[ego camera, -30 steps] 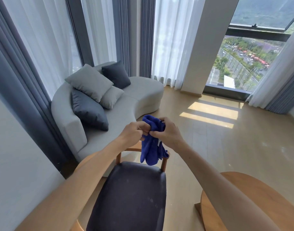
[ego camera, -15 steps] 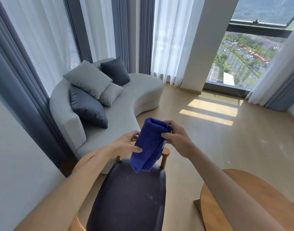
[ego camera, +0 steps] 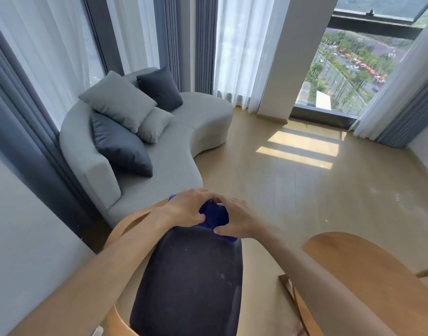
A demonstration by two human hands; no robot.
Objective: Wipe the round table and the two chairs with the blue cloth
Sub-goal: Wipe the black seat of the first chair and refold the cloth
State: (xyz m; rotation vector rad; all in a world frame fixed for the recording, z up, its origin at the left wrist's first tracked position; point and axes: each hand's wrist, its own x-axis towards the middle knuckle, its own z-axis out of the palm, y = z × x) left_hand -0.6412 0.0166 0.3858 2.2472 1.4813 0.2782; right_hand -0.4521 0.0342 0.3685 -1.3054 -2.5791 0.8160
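We press the blue cloth (ego camera: 214, 214) against the far edge of the chair (ego camera: 191, 282) seat, our left grip (ego camera: 186, 207) and right grip (ego camera: 234, 220) spread flat upon it, fingers relaxed. The round surface (ego camera: 368, 275) stands just right of the chair.

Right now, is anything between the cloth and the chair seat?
Nothing visible. Both hands, left hand and right hand, press the cloth down at the far edge of the chair seat, and the dark cushion nearer the camera lies bare.
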